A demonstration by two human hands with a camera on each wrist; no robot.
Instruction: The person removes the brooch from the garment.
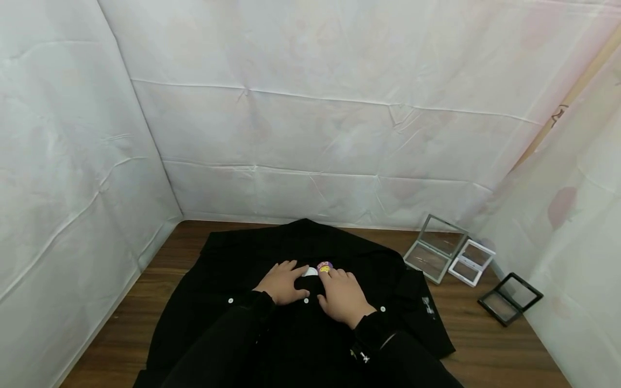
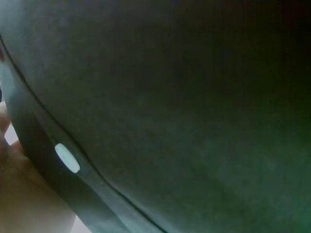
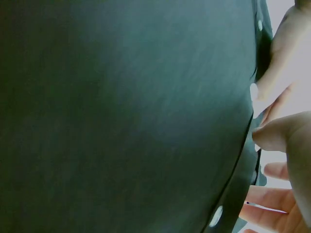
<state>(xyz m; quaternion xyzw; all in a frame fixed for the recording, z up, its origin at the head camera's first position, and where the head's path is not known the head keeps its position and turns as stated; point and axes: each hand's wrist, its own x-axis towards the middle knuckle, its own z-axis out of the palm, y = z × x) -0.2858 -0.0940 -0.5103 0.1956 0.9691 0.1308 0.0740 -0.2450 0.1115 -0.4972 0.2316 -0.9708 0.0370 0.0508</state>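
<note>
A black shirt (image 1: 296, 242) with white buttons (image 1: 383, 309) lies spread on the wooden table. Near its middle, a white disc (image 1: 310, 271) and a small purple and yellow badge (image 1: 324, 266) sit side by side. My left hand (image 1: 282, 283) rests on the cloth, its forefinger reaching the white disc's edge. Fingers of my right hand (image 1: 343, 297) lie over the lower part of the badge, thumb held apart. Dark cloth fills most of both wrist views, with a button (image 2: 67, 158) in the left one and fingers (image 3: 269, 201) at the right one's edge.
To the right of the shirt stand several hinged clear-window frames: a grey one (image 1: 421, 241), a white one (image 1: 464, 272) and a black one (image 1: 504, 322). White sheeting (image 1: 310, 134) encloses the wooden table (image 1: 485, 350) at the back and both sides.
</note>
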